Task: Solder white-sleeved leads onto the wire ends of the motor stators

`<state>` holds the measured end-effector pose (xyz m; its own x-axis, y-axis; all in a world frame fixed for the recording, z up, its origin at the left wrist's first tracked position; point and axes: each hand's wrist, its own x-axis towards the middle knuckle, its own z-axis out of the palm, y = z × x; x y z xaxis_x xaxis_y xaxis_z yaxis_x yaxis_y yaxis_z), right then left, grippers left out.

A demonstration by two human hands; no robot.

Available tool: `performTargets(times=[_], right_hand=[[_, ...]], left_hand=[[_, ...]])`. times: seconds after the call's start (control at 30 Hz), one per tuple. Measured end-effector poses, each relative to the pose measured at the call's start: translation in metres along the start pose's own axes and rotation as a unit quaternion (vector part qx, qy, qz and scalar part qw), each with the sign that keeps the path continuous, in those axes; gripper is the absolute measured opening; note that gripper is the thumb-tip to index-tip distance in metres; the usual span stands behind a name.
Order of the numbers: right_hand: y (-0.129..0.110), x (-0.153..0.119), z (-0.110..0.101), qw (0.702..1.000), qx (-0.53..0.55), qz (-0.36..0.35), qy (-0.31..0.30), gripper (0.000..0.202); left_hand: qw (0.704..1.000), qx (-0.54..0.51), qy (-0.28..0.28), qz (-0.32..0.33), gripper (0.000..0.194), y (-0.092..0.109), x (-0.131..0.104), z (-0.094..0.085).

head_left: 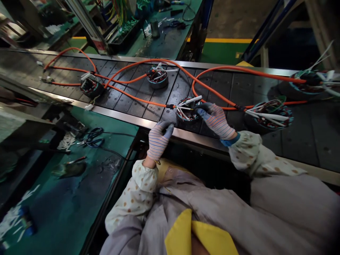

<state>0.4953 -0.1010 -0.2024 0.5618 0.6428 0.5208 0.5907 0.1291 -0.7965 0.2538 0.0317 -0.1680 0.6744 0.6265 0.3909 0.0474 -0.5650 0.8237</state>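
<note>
My right hand [216,119], in a striped glove with grey fingertips, has its bent fingers on the right side of a small round motor stator [186,115]. Its fingertips partly hide the winding there. White sleeved leads [191,101] stick up from this stator, and an orange cable [145,101] joins it from the left. Just left of it, at the belt's near rail, hovers my left hand [160,140]. Its fingers are half curled, with a gap to the thumb and nothing visible between them. Another stator [271,118] with white leads stands to the right.
The slatted conveyor [127,102] carries more stators [157,80] and looping orange cables. Its metal rail [119,117] runs close to my body. At the left, a green bench [87,198] holds scissors [92,138] and white sleeve pieces [18,219]. Another bench [167,42] stands beyond the belt.
</note>
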Motion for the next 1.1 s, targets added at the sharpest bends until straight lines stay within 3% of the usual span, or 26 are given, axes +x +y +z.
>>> performTargets(times=[0.17,0.43,0.57,0.67,0.73,0.87,1.1], right_hand=[[-0.007,0.002,-0.007,0.994,0.067,0.081,-0.019,0.062],[-0.011,0.002,-0.013,0.999,0.025,0.038,-0.026,0.062],[-0.013,0.001,-0.018,0.995,-0.057,-0.08,-0.019,0.047],[-0.018,-0.002,-0.02,0.96,-0.178,-0.215,-0.018,0.039],[-0.022,-0.006,-0.016,0.935,-0.251,-0.247,-0.051,0.042],[-0.029,-0.013,0.001,0.901,-0.359,-0.222,-0.102,0.056],[-0.026,-0.013,0.015,0.915,-0.36,-0.18,-0.03,0.038]], left_hand=[[0.997,-0.04,0.009,-0.071,0.024,-0.003,-0.007,0.006],[0.985,-0.107,0.006,-0.134,0.028,-0.007,-0.018,0.011],[0.979,-0.137,0.011,-0.154,0.031,-0.009,-0.028,0.014],[0.975,-0.142,0.011,-0.171,0.033,-0.014,-0.039,0.015],[0.972,-0.138,0.013,-0.188,0.036,-0.019,-0.048,0.014],[0.972,-0.12,0.016,-0.202,0.041,-0.03,-0.063,0.008],[0.964,-0.146,0.034,-0.219,0.052,-0.042,-0.073,0.0]])
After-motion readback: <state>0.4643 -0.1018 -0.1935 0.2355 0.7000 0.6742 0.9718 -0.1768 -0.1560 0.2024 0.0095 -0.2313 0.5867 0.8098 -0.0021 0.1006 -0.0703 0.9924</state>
